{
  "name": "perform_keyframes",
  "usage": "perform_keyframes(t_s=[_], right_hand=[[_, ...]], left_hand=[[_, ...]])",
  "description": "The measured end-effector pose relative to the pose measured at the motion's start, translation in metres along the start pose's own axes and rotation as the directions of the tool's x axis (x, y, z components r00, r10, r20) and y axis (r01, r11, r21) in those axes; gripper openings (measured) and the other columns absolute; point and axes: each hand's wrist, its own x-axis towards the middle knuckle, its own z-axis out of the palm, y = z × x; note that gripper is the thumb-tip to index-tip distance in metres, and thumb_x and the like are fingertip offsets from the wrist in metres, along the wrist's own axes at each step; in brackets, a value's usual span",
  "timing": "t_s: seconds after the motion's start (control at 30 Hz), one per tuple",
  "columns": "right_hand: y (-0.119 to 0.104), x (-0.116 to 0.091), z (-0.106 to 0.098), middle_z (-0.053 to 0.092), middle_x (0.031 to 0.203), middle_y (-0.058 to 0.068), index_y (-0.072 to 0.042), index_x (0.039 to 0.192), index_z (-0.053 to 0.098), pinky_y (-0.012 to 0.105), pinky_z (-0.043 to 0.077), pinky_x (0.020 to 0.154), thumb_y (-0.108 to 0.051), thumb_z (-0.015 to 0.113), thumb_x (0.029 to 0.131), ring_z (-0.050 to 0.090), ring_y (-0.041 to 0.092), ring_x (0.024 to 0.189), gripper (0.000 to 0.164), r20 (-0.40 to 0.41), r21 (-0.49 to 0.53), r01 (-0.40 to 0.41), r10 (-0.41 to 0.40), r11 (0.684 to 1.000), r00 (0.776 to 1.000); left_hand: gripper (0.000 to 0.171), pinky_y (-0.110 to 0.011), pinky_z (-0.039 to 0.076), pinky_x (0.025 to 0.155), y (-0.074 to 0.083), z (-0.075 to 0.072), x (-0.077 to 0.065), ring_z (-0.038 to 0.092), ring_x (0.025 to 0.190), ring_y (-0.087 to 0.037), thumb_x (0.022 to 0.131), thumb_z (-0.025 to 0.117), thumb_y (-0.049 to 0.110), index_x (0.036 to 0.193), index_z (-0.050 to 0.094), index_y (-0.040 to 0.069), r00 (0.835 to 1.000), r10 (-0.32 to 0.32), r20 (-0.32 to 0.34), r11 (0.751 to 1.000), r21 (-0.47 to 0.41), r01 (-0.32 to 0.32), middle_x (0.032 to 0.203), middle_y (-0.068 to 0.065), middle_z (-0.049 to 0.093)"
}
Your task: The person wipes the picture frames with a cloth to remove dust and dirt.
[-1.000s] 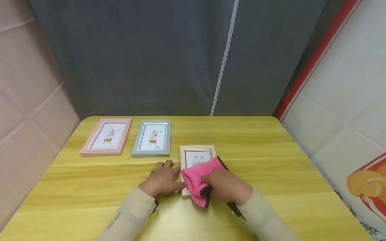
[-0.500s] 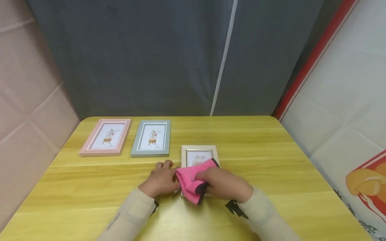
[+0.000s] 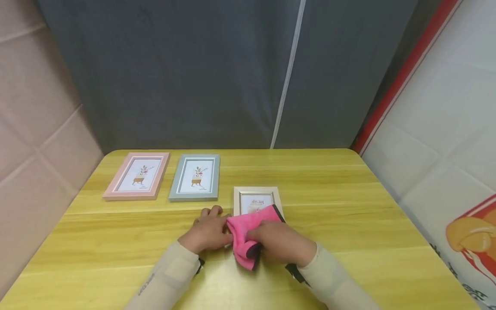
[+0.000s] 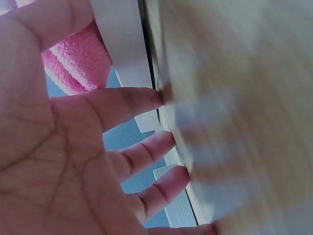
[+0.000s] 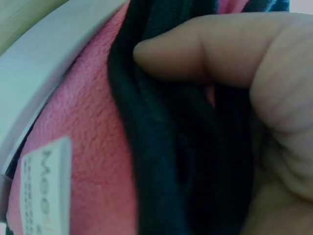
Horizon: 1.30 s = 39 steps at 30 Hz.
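A cream picture frame [image 3: 256, 200] lies on the table in front of me, its lower part hidden by a pink cloth [image 3: 242, 226] with dark edging. My right hand [image 3: 282, 242] grips this cloth in a bunch and presses it over the picture. In the right wrist view the thumb and finger pinch the dark trim [image 5: 146, 122], and a white label [image 5: 46, 191] shows on the cloth. My left hand [image 3: 207, 232] rests at the frame's left side with fingers spread. In the left wrist view its fingertips [image 4: 159, 98] touch the table beside the frame's edge [image 4: 120, 39].
Two more picture frames lie further back on the left, a pink one [image 3: 160, 181] and a blue-grey one [image 3: 214, 183], each holding a plant print. A dark curtain [image 3: 193, 77] hangs behind the yellow wooden table [image 3: 348, 206]. Light panels stand at both sides.
My right hand has moved the pink cloth left across the cream frame, then slightly toward me. The frame has shifted a little to the right. The left hand stays almost in place.
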Motion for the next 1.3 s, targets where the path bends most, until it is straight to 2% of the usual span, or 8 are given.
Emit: perform_keyframes(t_s=[0.13,0.33,0.5,0.63,0.83,1.0,1.17,1.3], right_hand=[[0.003,-0.002,-0.003,0.052,0.073,-0.014,-0.025,0.083,0.063,0.025,0.049,0.072,0.007,0.069,0.08,0.049,0.007,0.069,0.032,0.012,-0.003,-0.029,0.029,1.0,1.0],[0.011,-0.01,-0.01,0.051,0.068,-0.012,-0.025,0.075,0.057,0.027,0.047,0.069,0.003,0.069,0.084,0.049,0.008,0.066,0.031,0.011,0.06,-0.118,0.117,0.991,0.993],[0.014,-0.015,-0.013,0.052,0.069,-0.012,-0.026,0.075,0.059,0.028,0.047,0.07,0.0,0.069,0.087,0.05,0.009,0.067,0.03,0.025,0.074,-0.182,0.181,0.98,0.983],[0.016,-0.015,-0.013,0.053,0.069,-0.013,-0.026,0.076,0.061,0.027,0.047,0.07,-0.006,0.071,0.089,0.05,0.008,0.067,0.026,0.027,0.079,-0.199,0.198,0.977,0.98],[0.021,-0.014,-0.016,0.052,0.067,-0.013,-0.025,0.077,0.06,0.025,0.046,0.068,-0.006,0.071,0.089,0.048,0.007,0.064,0.025,0.013,0.089,-0.13,0.13,0.987,0.991],[0.021,-0.016,-0.022,0.05,0.065,-0.015,-0.024,0.075,0.058,0.022,0.045,0.065,-0.003,0.073,0.085,0.047,0.005,0.061,0.027,-0.053,0.104,-0.046,0.052,0.993,0.997],[0.012,-0.018,-0.026,0.048,0.064,-0.015,-0.024,0.073,0.056,0.021,0.044,0.063,-0.003,0.073,0.085,0.045,0.004,0.06,0.029,-0.085,0.087,-0.008,0.015,0.996,0.996],[0.007,-0.016,-0.024,0.048,0.063,-0.015,-0.024,0.074,0.056,0.021,0.044,0.062,-0.002,0.074,0.084,0.045,0.006,0.06,0.03,-0.097,0.047,-0.014,0.018,0.999,0.995]], left_hand=[[0.069,-0.069,0.034,0.099,0.0,-0.001,0.0,0.037,0.123,-0.039,0.084,0.069,0.043,0.142,0.055,0.008,1.0,0.006,0.013,1.0,0.011,-0.006,0.142,-0.017,0.042],[0.078,-0.07,0.033,0.1,0.0,0.0,0.0,0.037,0.123,-0.039,0.086,0.067,0.057,0.148,0.048,0.013,1.0,0.009,0.019,1.0,0.014,-0.009,0.146,-0.017,0.041],[0.082,-0.07,0.031,0.102,0.001,0.001,0.001,0.036,0.126,-0.04,0.087,0.068,0.056,0.155,0.037,0.023,1.0,0.023,0.011,1.0,-0.012,-0.023,0.149,-0.019,0.038],[0.074,-0.069,0.028,0.106,0.0,0.002,0.001,0.032,0.134,-0.044,0.089,0.068,0.051,0.153,0.04,0.026,0.998,0.065,0.016,0.997,-0.039,-0.064,0.153,-0.02,0.035],[0.068,-0.065,0.032,0.106,-0.004,0.001,0.001,0.032,0.137,-0.043,0.091,0.067,0.047,0.15,0.046,0.023,0.993,0.118,0.013,0.992,-0.042,-0.117,0.153,-0.016,0.038],[0.066,-0.055,0.038,0.107,-0.007,0.001,0.004,0.041,0.133,-0.037,0.091,0.069,0.038,0.147,0.049,0.009,0.981,0.191,-0.02,0.978,-0.079,-0.192,0.147,-0.015,0.047],[0.067,-0.045,0.048,0.099,-0.007,0.004,0.008,0.057,0.111,-0.027,0.088,0.073,0.026,0.144,0.048,-0.001,0.98,0.192,-0.059,0.969,-0.146,-0.199,0.125,-0.014,0.061],[0.066,-0.038,0.052,0.083,-0.008,0.003,0.01,0.055,0.089,-0.019,0.086,0.072,0.017,0.144,0.047,-0.003,0.983,0.179,-0.049,0.957,-0.225,-0.186,0.111,-0.009,0.062]])
